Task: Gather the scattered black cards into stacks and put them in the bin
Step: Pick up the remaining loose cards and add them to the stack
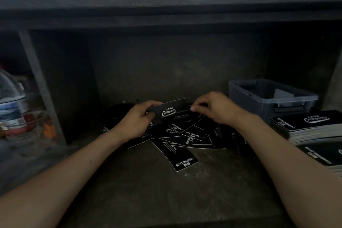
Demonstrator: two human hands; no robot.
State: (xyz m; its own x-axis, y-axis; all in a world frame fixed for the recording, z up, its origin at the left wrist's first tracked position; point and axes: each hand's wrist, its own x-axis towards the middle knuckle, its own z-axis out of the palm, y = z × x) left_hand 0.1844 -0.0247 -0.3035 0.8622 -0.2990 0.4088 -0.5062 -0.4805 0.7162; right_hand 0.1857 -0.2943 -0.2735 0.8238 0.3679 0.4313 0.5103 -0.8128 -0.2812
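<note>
1. At the pile's left side, the left hand [137,119] grips a small stack [167,111] held upright; tap its edges square before adding more.
2. Below it, the scattered cards [187,135] overlap on the shelf [148,190].
3. The right hand [215,109] pinches one card [185,114]; slide it flush against the stack.
4. Further right, the bin [249,102] stands near.

Cards [177,135] matt black paper; bin [259,98] translucent plastic; shelf [148,190] rough grey.
</note>
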